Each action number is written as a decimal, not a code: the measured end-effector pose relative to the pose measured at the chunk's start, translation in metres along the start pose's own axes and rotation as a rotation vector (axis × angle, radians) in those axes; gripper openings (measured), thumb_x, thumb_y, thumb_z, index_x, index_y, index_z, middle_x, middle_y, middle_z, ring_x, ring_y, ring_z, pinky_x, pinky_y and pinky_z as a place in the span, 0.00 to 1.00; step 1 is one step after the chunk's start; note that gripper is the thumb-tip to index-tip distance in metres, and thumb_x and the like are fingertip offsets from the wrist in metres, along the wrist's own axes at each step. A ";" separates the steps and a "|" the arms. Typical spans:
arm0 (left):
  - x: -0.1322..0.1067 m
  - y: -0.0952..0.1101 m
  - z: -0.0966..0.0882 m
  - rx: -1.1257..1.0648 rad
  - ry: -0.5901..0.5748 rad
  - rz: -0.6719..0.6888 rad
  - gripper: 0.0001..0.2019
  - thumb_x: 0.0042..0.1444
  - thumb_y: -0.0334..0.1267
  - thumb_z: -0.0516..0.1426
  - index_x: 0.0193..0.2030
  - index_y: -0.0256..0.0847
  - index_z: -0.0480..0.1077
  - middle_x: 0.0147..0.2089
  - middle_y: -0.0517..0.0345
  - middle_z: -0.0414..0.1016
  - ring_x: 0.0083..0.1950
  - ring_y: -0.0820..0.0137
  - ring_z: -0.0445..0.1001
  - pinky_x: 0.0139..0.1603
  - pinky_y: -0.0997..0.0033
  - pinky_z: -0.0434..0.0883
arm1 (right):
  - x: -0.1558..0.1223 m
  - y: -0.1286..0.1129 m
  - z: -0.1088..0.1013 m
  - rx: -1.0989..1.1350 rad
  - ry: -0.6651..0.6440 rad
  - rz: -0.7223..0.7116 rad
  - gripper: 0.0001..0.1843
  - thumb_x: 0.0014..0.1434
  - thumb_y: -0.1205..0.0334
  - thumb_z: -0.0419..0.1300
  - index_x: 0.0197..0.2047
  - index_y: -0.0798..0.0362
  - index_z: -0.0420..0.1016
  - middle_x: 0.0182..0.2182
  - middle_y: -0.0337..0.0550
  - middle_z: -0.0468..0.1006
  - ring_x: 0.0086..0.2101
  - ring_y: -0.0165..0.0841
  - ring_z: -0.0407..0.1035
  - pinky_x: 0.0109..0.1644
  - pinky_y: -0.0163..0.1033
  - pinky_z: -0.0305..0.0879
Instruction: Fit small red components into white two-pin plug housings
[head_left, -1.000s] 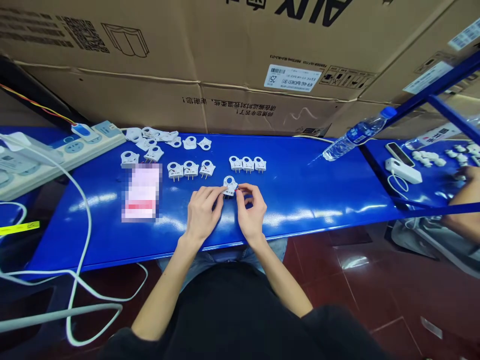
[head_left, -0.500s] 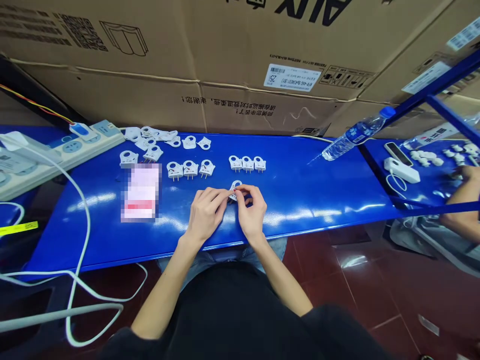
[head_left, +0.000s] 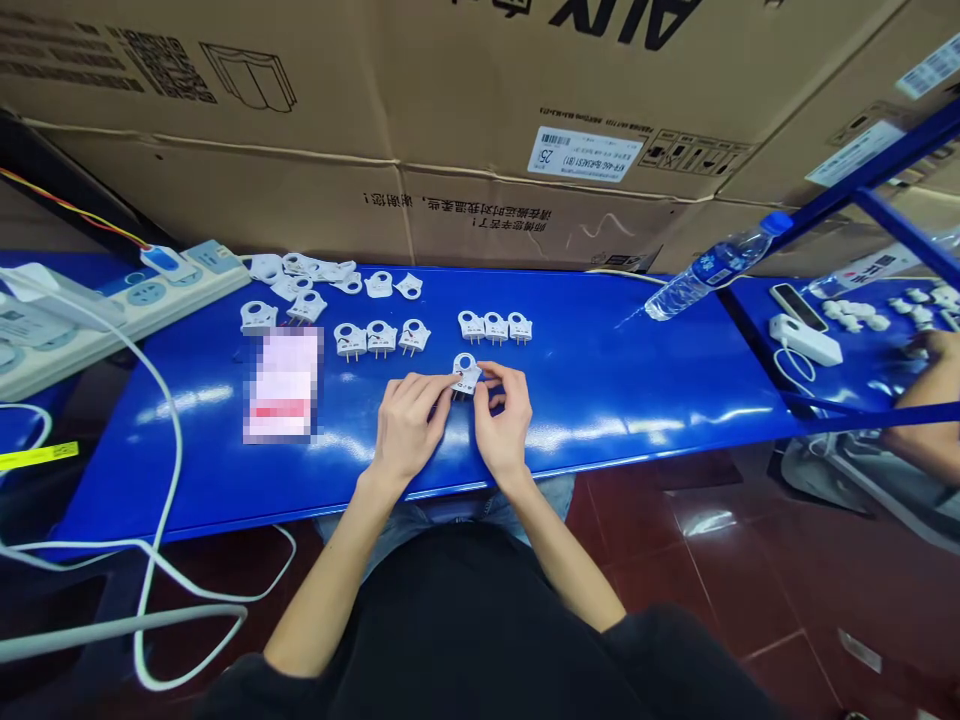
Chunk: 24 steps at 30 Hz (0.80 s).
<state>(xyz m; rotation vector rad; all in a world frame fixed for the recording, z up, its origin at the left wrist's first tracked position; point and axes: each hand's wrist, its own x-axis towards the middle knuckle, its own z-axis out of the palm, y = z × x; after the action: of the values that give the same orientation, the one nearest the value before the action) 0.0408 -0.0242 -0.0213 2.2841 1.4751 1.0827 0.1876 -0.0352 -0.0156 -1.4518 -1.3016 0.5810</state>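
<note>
Both my hands meet over the middle of the blue table (head_left: 600, 400). My left hand (head_left: 409, 425) and my right hand (head_left: 504, 415) pinch one small white plug (head_left: 465, 372) between their fingertips, its ring end pointing away from me. Just beyond it stands a row of three white plugs (head_left: 495, 327). A second row of three plugs (head_left: 381, 339) lies further left. Several loose white plug parts (head_left: 315, 275) are scattered at the table's back left.
A blurred pink-white card (head_left: 283, 385) lies left of my hands. A white power strip (head_left: 120, 305) with cables sits far left. A water bottle (head_left: 712, 268) lies at the back right. Cardboard boxes (head_left: 450, 120) wall the back. Another person's arm (head_left: 926, 400) works at the right.
The plug has turned between my fingers: half a second ago it was mostly covered by my fingertips, now its ring end shows again. My hands stay in the same place.
</note>
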 end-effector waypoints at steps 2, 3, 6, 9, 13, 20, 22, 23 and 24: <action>0.000 -0.001 0.000 0.012 0.007 -0.040 0.14 0.74 0.39 0.51 0.55 0.44 0.76 0.52 0.53 0.85 0.50 0.62 0.80 0.49 0.58 0.68 | 0.000 0.000 0.000 -0.002 0.011 0.013 0.13 0.67 0.64 0.55 0.52 0.52 0.77 0.49 0.50 0.77 0.42 0.34 0.74 0.38 0.38 0.71; 0.000 -0.001 0.000 0.016 0.011 -0.059 0.14 0.74 0.39 0.51 0.55 0.44 0.76 0.52 0.53 0.85 0.50 0.61 0.80 0.49 0.58 0.68 | 0.000 0.000 0.001 -0.005 0.001 0.019 0.13 0.67 0.64 0.55 0.51 0.52 0.77 0.49 0.50 0.77 0.42 0.34 0.74 0.38 0.38 0.71; 0.000 -0.001 0.000 0.020 0.023 -0.088 0.14 0.74 0.40 0.51 0.55 0.44 0.76 0.51 0.53 0.85 0.49 0.62 0.80 0.50 0.58 0.68 | 0.000 0.002 0.002 -0.024 -0.055 0.023 0.12 0.66 0.65 0.56 0.48 0.51 0.79 0.48 0.48 0.76 0.41 0.33 0.74 0.39 0.37 0.71; 0.000 -0.001 0.000 0.018 0.029 -0.092 0.14 0.74 0.40 0.50 0.55 0.44 0.77 0.50 0.53 0.85 0.49 0.62 0.80 0.50 0.58 0.67 | -0.001 0.003 0.003 -0.053 -0.092 0.015 0.12 0.65 0.66 0.57 0.48 0.51 0.80 0.47 0.47 0.76 0.42 0.33 0.74 0.42 0.37 0.72; 0.000 -0.001 0.000 0.031 0.027 -0.123 0.14 0.74 0.40 0.50 0.54 0.44 0.76 0.47 0.54 0.85 0.47 0.62 0.80 0.50 0.59 0.67 | -0.001 0.004 0.004 -0.098 -0.125 0.012 0.12 0.64 0.67 0.59 0.48 0.50 0.81 0.48 0.47 0.76 0.45 0.35 0.74 0.49 0.40 0.73; -0.001 -0.001 -0.001 0.024 0.029 -0.147 0.13 0.73 0.39 0.51 0.54 0.45 0.75 0.47 0.54 0.84 0.47 0.62 0.80 0.51 0.59 0.68 | 0.002 0.009 0.006 -0.152 -0.164 -0.045 0.10 0.67 0.62 0.61 0.49 0.49 0.81 0.48 0.46 0.76 0.49 0.38 0.73 0.58 0.44 0.71; -0.002 -0.002 0.000 0.012 0.045 -0.180 0.12 0.72 0.39 0.52 0.56 0.45 0.74 0.47 0.54 0.84 0.48 0.61 0.80 0.52 0.59 0.69 | 0.007 0.010 0.006 -0.207 -0.184 -0.074 0.10 0.68 0.61 0.61 0.50 0.48 0.81 0.48 0.46 0.76 0.50 0.39 0.72 0.58 0.45 0.71; -0.002 -0.003 0.001 0.004 0.058 -0.206 0.12 0.71 0.38 0.52 0.56 0.45 0.73 0.47 0.54 0.84 0.48 0.61 0.80 0.52 0.59 0.69 | 0.010 0.010 0.006 -0.247 -0.199 -0.093 0.10 0.68 0.61 0.61 0.50 0.48 0.81 0.48 0.46 0.76 0.50 0.40 0.71 0.57 0.46 0.70; -0.002 -0.004 0.001 -0.002 0.070 -0.235 0.12 0.71 0.38 0.52 0.57 0.45 0.72 0.47 0.54 0.84 0.49 0.61 0.80 0.53 0.59 0.69 | 0.013 0.009 0.006 -0.294 -0.217 -0.115 0.10 0.69 0.61 0.61 0.50 0.48 0.82 0.48 0.47 0.76 0.50 0.41 0.70 0.56 0.46 0.70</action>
<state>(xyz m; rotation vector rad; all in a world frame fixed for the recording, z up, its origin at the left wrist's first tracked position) 0.0385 -0.0240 -0.0252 2.0260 1.7162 1.1026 0.1900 -0.0194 -0.0222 -1.5696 -1.6857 0.4962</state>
